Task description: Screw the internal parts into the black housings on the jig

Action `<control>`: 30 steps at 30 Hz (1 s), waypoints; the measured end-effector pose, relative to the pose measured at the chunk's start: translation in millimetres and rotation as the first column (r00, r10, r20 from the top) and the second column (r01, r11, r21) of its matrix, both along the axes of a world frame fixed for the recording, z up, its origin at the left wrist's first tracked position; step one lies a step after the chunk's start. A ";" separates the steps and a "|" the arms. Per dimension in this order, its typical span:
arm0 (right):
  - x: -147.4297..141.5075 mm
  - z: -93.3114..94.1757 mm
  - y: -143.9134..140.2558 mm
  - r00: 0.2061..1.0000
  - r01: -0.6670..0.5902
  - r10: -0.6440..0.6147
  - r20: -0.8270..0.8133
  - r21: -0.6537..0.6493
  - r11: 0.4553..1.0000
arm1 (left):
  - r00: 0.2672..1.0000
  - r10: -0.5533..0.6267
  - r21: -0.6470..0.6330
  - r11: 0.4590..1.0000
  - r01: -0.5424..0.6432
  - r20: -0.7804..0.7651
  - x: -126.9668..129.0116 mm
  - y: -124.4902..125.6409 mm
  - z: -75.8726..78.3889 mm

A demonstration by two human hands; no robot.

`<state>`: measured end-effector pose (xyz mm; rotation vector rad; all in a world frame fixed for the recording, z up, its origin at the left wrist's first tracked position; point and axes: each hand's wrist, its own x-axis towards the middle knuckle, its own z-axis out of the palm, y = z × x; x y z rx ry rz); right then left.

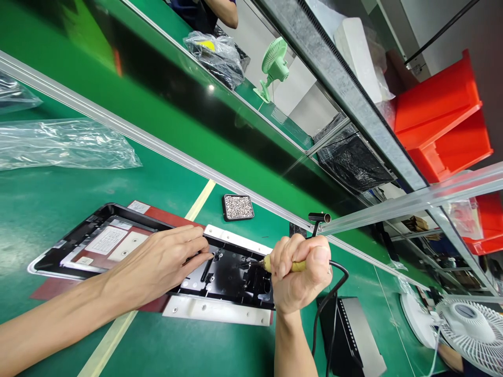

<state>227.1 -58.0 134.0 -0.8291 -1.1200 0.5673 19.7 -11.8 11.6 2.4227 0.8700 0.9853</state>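
A long black device shell [231, 275] lies open on a red mat [165, 214] on the green bench, with white metal brackets [216, 310] along its near and far edges. My left hand [161, 262] rests flat on the shell's middle, fingers spread and fingertips pressing on the black inner part. My right hand [301, 272] is closed around a soldering iron [275, 265] with a yellow grip. Its tip touches the black inner part just right of my left fingertips. The iron's black cable [330, 293] runs down to the right.
A small tray of tip-cleaning material [238, 206] sits behind the shell. A black box [349, 335] stands at the right. Clear plastic bags [63, 144] lie at the left. Two fans [273, 65] [471, 327], red bins [444, 120] and another person's arm [220, 10] are around.
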 end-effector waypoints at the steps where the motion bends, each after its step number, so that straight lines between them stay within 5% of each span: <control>1: -0.1 0.2 0.1 1.000 -0.001 0.001 -0.001 0.000 1.000 | 1.000 0.000 0.002 1.000 0.000 0.000 0.2 0.1 0.3; 30: -0.7 0.7 0.9 1.000 0.019 -0.019 0.013 -0.010 1.000 | 1.000 0.004 0.013 1.000 -0.005 0.005 1.3 0.5 5.0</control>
